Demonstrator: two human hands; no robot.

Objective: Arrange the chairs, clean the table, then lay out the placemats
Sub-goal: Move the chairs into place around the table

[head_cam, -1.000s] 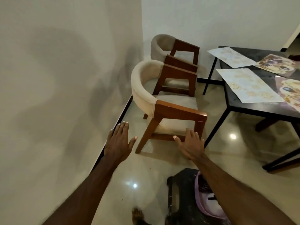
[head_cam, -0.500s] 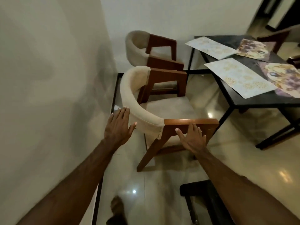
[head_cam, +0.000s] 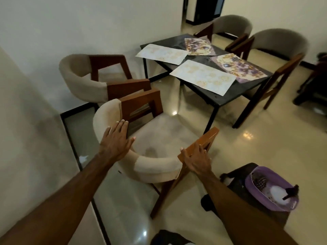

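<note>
Head view: your left hand (head_cam: pixel 115 141) lies flat, fingers straight and released, on the padded back of the near chair (head_cam: pixel 155 163), while your right hand (head_cam: pixel 196 159) has its fingers curled over the wooden armrest, grasping it. No writing can be read on the placemats (head_cam: pixel 203 76) lying on the dark desk (head_cam: pixel 228 96) beyond. Half a second ago both hands were only reaching the chair; now they are on it, and it sits turned further from the wall.
</note>
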